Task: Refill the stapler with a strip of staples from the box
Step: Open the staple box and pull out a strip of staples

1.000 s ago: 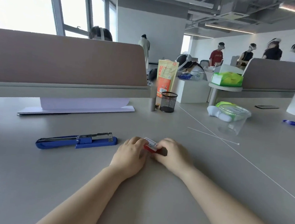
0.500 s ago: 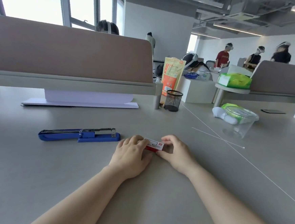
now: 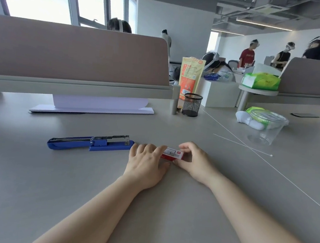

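A small red and white staple box (image 3: 173, 154) lies on the grey desk in front of me. My right hand (image 3: 194, 162) pinches its right end between thumb and fingers. My left hand (image 3: 146, 163) rests flat beside it, with fingertips over the box's left end. The blue stapler (image 3: 90, 143) lies to the left of my hands, its top arm folded back flat so the metal staple channel shows. No loose strip of staples is visible.
A black mesh pen cup (image 3: 192, 104) and an orange pouch (image 3: 190, 75) stand behind. A clear plastic cup (image 3: 266, 127) lies at the right, with a thin white stick (image 3: 243, 145) near it. White paper (image 3: 91, 107) sits under the desk divider (image 3: 78, 57). People stand far back.
The box has turned from tilted in my fingers to lying flat on the desk. My right hand now holds its right end, and my left fingers cover its left end.
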`<state>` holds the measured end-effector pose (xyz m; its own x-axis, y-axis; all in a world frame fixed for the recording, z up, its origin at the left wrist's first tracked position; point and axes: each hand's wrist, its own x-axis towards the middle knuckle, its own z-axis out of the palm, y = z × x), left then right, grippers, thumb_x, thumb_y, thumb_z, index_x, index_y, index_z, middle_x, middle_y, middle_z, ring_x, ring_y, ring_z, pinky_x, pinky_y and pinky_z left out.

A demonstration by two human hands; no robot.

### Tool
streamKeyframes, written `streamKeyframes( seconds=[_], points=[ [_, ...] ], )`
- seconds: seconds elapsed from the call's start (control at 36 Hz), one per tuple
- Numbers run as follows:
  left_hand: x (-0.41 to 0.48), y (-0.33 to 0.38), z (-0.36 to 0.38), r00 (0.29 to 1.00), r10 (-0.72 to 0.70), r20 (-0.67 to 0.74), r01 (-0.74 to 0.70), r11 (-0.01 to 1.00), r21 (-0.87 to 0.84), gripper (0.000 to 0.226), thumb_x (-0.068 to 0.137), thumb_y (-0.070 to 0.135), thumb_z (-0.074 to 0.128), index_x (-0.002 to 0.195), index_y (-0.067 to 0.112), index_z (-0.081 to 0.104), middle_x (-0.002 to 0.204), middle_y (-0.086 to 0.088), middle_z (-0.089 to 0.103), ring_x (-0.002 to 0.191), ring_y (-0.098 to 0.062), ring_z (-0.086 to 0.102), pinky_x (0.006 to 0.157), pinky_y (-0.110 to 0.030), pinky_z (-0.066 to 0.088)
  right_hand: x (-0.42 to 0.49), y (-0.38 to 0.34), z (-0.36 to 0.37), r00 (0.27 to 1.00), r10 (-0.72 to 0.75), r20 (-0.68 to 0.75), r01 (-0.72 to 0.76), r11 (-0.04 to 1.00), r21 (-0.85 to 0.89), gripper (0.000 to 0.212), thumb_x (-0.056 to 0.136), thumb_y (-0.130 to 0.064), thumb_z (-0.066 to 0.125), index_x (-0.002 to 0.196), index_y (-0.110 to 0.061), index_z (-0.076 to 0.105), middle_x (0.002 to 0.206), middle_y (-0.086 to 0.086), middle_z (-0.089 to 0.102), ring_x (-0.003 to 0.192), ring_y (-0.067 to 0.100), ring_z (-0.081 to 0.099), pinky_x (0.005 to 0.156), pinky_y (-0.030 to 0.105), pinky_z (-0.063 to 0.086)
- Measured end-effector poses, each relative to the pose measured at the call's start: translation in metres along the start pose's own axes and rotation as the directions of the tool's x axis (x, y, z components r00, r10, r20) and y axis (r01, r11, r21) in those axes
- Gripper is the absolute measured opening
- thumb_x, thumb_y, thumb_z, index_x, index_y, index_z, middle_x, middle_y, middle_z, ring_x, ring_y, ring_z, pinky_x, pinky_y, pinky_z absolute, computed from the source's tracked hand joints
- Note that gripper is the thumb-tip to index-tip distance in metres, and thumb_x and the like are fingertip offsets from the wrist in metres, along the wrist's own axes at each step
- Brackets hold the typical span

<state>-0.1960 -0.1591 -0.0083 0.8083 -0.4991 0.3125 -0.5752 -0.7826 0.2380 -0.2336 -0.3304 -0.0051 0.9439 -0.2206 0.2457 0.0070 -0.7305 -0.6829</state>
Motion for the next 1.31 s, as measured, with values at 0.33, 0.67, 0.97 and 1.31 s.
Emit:
streamKeyframes(
  seconds=[0.33, 0.67, 0.97, 1.31],
  points=[
    [-0.002, 0.000, -0.001, 0.994, 0.030, 0.108, -0.034, 0.999, 0.029, 0.049, 0.091, 0.057, 0.029, 0.138, 0.044, 0.027, 0.154, 0.013, 0.024, 0.144, -0.021, 0.011, 0.115, -0.055, -0.006, 0.001, 0.006, -0.009, 1.000, 0.011, 0.000, -0.011, 0.998, 0.060, 0.045, 0.069, -0.021, 0.078, 0.110, -0.019, 0.058, 0.105, 0.000, 0.066, 0.097, 0.012, 0.058, 0.077, 0.022, 0.039],
    [-0.002, -0.001, -0.001, 0.994, 0.011, 0.110, -0.019, 0.997, 0.075, 0.051, 0.090, 0.059, 0.025, 0.140, 0.046, 0.024, 0.156, 0.017, 0.017, 0.146, -0.018, 0.004, 0.114, -0.058, -0.009, 0.004, 0.022, -0.021, 1.000, 0.005, 0.025, -0.006, 0.998, 0.066, 0.040, 0.069, -0.019, 0.078, 0.101, -0.029, 0.056, 0.099, -0.004, 0.063, 0.099, 0.015, 0.061, 0.090, 0.031, 0.046],
    [-0.002, 0.000, 0.000, 0.987, 0.091, 0.133, -0.098, 0.994, 0.043, 0.054, 0.092, 0.056, 0.025, 0.143, 0.040, 0.018, 0.156, 0.020, 0.016, 0.146, -0.013, 0.002, 0.115, -0.054, -0.009, 0.006, 0.020, -0.014, 0.992, -0.110, 0.060, 0.107, 0.994, 0.037, 0.042, 0.074, -0.028, 0.073, 0.114, -0.031, 0.061, 0.119, -0.005, 0.063, 0.114, 0.011, 0.054, 0.102, 0.032, 0.041],
    [-0.001, 0.000, -0.002, 0.992, 0.099, 0.077, -0.101, 0.995, 0.018, 0.052, 0.090, 0.058, 0.031, 0.139, 0.040, 0.031, 0.150, 0.019, 0.032, 0.141, -0.010, 0.023, 0.117, -0.042, 0.010, 0.006, 0.026, -0.025, 0.995, -0.080, -0.066, 0.077, 0.996, -0.040, 0.009, 0.079, -0.017, 0.063, 0.084, -0.022, 0.069, 0.094, -0.004, 0.060, 0.094, 0.013, 0.055, 0.078, 0.026, 0.040]
  ],
)
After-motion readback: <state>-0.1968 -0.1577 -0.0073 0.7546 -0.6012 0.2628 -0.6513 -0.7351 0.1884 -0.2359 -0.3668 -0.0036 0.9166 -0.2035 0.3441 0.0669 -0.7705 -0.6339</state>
